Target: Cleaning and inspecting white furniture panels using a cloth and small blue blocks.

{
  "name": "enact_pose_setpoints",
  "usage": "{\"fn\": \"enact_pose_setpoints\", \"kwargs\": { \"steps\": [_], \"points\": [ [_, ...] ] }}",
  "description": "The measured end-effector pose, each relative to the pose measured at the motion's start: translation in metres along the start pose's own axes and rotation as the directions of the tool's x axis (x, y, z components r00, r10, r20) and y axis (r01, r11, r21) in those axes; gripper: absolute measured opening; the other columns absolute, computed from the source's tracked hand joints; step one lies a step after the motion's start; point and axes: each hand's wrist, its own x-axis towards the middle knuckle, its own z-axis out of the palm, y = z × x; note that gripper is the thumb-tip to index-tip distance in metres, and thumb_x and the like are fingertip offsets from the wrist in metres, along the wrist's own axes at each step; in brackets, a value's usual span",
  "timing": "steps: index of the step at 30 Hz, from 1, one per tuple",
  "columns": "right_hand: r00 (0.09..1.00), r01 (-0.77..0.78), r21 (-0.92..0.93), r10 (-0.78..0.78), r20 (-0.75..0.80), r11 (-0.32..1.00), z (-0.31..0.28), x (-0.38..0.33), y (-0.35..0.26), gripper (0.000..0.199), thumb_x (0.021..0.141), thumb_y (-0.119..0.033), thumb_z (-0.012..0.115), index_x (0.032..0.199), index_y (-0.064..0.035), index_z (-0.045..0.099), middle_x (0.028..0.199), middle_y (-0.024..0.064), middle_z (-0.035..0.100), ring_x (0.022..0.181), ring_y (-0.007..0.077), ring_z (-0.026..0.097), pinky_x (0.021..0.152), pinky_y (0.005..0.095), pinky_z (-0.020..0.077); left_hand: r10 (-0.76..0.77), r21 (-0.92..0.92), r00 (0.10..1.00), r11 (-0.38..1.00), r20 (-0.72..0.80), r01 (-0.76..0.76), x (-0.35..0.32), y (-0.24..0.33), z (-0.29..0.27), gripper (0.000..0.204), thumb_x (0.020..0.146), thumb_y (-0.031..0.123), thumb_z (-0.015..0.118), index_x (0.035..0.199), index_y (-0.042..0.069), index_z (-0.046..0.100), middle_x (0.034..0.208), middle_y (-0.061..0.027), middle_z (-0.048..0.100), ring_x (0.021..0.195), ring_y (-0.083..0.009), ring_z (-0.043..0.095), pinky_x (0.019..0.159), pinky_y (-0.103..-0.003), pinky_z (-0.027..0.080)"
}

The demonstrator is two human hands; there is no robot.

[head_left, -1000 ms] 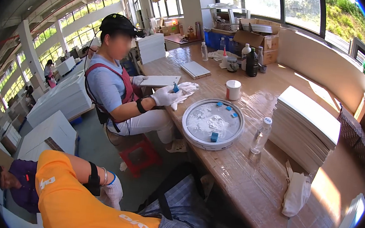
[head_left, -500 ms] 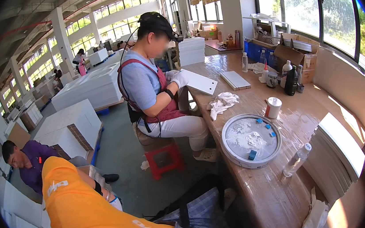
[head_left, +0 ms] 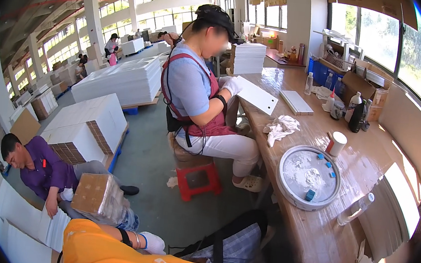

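Observation:
My left hand (head_left: 153, 243), in a white glove with a black band and bangles at the wrist, hangs low beside my plaid-covered lap (head_left: 235, 239). Its fingers are too small and turned away to make out, and no held thing shows. My orange sleeve (head_left: 91, 245) fills the lower left. Nearest beyond the hand stands a cardboard block wrapped in clear film (head_left: 98, 197). My right hand is out of view. On the bench to my right lies a round grey tub lid (head_left: 301, 174) with white paste and several small blue blocks, beside a clear bottle (head_left: 356, 208).
A seated co-worker in a red apron (head_left: 211, 124) holds a white board (head_left: 256, 96) over the bench (head_left: 306, 244). At left, a person in purple (head_left: 47, 168) reaches to white panels (head_left: 54, 228). A red stool (head_left: 197, 181) and stacked panels (head_left: 398, 202) stand nearby.
My view has swung left and the bench things sit further right in it. My orange sleeve has dropped lower, and my gloved hand and the wrapped cardboard block now show more fully.

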Motion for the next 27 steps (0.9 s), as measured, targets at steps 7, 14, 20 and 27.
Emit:
{"fn": "enact_pose_setpoints", "kwargs": {
  "steps": [7,14,20,27],
  "points": [
    [0.987,0.162,-0.187,-0.16,0.023,0.969,-0.038,-0.026,-0.072,0.021,0.092,-0.012,0.061,0.109,0.0011,0.065,0.11,0.0156,0.066,0.102,0.0282,0.062,0.091,0.035,0.0503,0.24,0.157,0.875,0.931,0.421,-0.331,-0.003,-0.048,0.016,0.041,0.088,0.03,0.053,0.11,-0.002,0.066,0.105,-0.0173,0.069,0.094,-0.0306,0.065,0.078,-0.041,0.05],
    [0.999,-0.018,0.001,0.018,0.046,1.0,-0.021,-0.04,-0.061,0.023,0.096,-0.01,0.055,0.115,0.0021,0.061,0.113,0.0093,0.063,0.105,0.0189,0.058,0.095,0.0299,0.0445,0.298,0.067,0.684,0.889,0.666,-0.453,0.036,-0.091,-0.003,0.045,0.088,0.034,0.054,0.109,-0.004,0.065,0.105,-0.0191,0.068,0.09,-0.0331,0.064,0.079,-0.04,0.049],
    [0.998,-0.059,-0.049,0.059,0.005,0.997,-0.042,-0.058,-0.08,0.018,0.091,-0.009,0.058,0.105,0.0013,0.063,0.105,0.0105,0.064,0.098,0.0205,0.06,0.09,0.0308,0.0458,0.256,0.193,0.737,0.865,0.625,-0.464,0.087,-0.077,-0.039,0.045,0.089,0.036,0.053,0.11,-0.002,0.065,0.103,-0.0163,0.068,0.09,-0.0299,0.063,0.08,-0.039,0.048],
    [0.994,-0.087,-0.065,0.091,0.058,0.994,-0.053,-0.069,-0.086,0.018,0.087,-0.006,0.056,0.101,0.0034,0.063,0.107,0.0168,0.061,0.101,0.0289,0.059,0.092,0.0358,0.0453,0.219,0.299,0.808,0.851,0.546,-0.433,0.11,-0.062,-0.073,0.045,0.09,0.039,0.052,0.111,0.001,0.065,0.1,-0.013,0.069,0.09,-0.0262,0.063,0.081,-0.038,0.047]
  ]
}}
